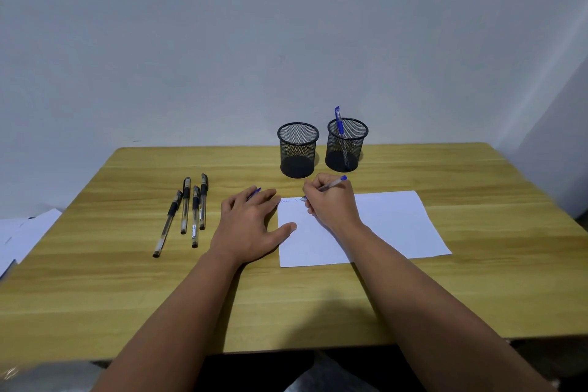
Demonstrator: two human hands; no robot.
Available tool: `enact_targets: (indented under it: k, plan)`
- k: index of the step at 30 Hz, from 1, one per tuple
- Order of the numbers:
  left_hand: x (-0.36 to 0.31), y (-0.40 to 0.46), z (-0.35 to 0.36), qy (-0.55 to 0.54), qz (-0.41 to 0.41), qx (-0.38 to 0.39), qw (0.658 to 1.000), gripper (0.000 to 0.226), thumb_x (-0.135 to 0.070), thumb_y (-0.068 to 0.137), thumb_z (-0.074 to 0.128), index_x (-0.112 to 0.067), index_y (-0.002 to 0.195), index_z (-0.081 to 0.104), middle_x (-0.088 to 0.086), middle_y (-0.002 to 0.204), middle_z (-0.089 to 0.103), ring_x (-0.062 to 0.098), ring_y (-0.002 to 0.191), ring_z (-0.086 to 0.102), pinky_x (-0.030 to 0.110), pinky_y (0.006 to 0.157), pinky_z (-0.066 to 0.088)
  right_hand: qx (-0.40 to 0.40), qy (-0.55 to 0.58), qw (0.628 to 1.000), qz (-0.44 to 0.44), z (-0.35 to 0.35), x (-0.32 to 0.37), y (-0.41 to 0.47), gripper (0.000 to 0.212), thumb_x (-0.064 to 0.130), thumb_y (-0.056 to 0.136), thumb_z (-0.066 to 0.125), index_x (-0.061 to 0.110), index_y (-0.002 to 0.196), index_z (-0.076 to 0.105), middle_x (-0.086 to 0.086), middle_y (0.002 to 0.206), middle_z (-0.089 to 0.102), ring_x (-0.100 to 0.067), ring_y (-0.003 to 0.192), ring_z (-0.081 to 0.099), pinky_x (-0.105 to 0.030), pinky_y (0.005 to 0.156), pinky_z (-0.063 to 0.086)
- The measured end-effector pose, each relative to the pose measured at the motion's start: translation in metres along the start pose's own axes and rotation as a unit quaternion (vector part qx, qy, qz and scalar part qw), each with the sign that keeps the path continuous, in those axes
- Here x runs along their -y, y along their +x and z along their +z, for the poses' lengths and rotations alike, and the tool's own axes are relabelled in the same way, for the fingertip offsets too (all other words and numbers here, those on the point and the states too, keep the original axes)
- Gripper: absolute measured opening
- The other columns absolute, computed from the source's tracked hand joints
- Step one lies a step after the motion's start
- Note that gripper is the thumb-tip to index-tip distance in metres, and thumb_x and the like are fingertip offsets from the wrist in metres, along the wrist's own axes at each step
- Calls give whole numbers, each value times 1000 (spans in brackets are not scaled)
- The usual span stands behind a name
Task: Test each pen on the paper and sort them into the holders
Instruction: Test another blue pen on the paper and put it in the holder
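Blue pen [332,183] gripped in right hand [331,204], fingers curled round barrel, tip down on top-left corner of paper [391,223], faint scribble beside tip. Step in hand: testing this pen. Paper flat on counter [318,302], just in front of holders. Left hand [251,221] flat, fingers straight and spread, thumb on paper's left edge, pinning sheet; blue bit [256,191] poking out under fingers, maybe a cap, cannot tell. Four black pens [186,210] capped, lying side by side on counter left of left hand, apparently untested. Two mesh holders at back: left holder [298,149] apparently empty, right holder [346,145] with one blue pen [339,124] standing in it. Loose sheets [22,232] at far left counter edge. Next, judged: check mark shows, lift pen, recap if cap at hand, drop into matching holder, likely right one with other blue; then reach left for a black pen. Holder mouths narrow, needs upright drop.
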State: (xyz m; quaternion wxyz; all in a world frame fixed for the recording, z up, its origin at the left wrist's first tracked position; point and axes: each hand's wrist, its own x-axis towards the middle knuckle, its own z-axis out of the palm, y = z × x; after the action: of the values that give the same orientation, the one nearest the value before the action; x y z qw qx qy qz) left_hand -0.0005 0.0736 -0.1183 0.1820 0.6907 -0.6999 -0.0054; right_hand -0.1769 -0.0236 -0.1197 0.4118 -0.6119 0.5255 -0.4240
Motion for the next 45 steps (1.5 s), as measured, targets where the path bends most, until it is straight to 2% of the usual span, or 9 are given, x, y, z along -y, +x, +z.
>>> enact_targets:
  k: [5,11,13,17,23,28,35,40,45]
  plan:
    - [0,0,1,-3,-2,-1,1000,77,-80,83,44,-36,145,52,-17,157,42,17,151,24,46,116,19,-2,0,1000,-6,-1,1,-1,34,17,100,70,-6,77,61,-26,70,65,-22,57,65,-32,55,56]
    - [-1,0,0,-2,-3,1,1000,77,-80,84,44,-36,146,51,-17,158,41,16,151,23,46,117,18,-6,23,1000,-3,-2,0,0,39,17,100,67,4,66,53,-14,59,56,-22,54,63,-34,56,55]
    - [0,0,-1,0,-1,3,1000,77,-80,84,44,-36,147,50,-16,158,41,17,151,23,46,117,19,-7,23,1000,-3,-1,1,0,38,17,100,67,6,66,56,-18,61,60,-20,55,64,-31,54,54]
    - [0,0,-1,2,-2,7,1000,78,-80,84,42,-35,147,50,-17,158,40,16,151,22,46,117,19,-12,25,1000,-13,-2,0,-1,36,16,100,66,-10,77,55,-35,70,58,-26,55,58,-28,49,52]
    - [0,1,-1,2,0,5,1000,79,-81,83,41,-35,147,50,-16,158,40,17,151,22,45,116,19,-9,9,1000,-19,-1,-4,2,36,18,98,66,-8,76,54,-34,71,59,-26,55,57,-33,51,49]
    - [1,0,1,-1,-1,-5,1000,75,-80,83,45,-37,143,53,-17,156,43,16,150,24,44,115,19,-11,30,999,-24,1,-2,3,39,21,92,63,-3,71,41,-36,70,44,-27,56,48,-36,53,43]
    - [1,1,1,-3,-2,-2,1000,76,-80,83,45,-36,144,53,-17,157,42,16,151,23,44,115,18,-12,11,999,-39,-1,-2,4,38,16,92,62,1,69,35,-12,62,32,-23,59,37,-37,57,44]
    - [0,2,0,-1,-2,3,1000,76,-79,84,45,-36,146,51,-16,157,41,17,151,22,44,115,17,-17,-4,999,-50,-1,-4,5,40,14,98,62,-1,71,38,-5,58,32,-22,58,35,-44,52,41]
    - [0,2,-1,3,-4,9,1000,78,-80,84,43,-36,148,49,-17,159,39,16,151,21,44,116,17,-10,-16,999,-49,-2,-3,1,42,14,100,61,13,64,39,3,54,34,-19,56,34,-35,55,34]
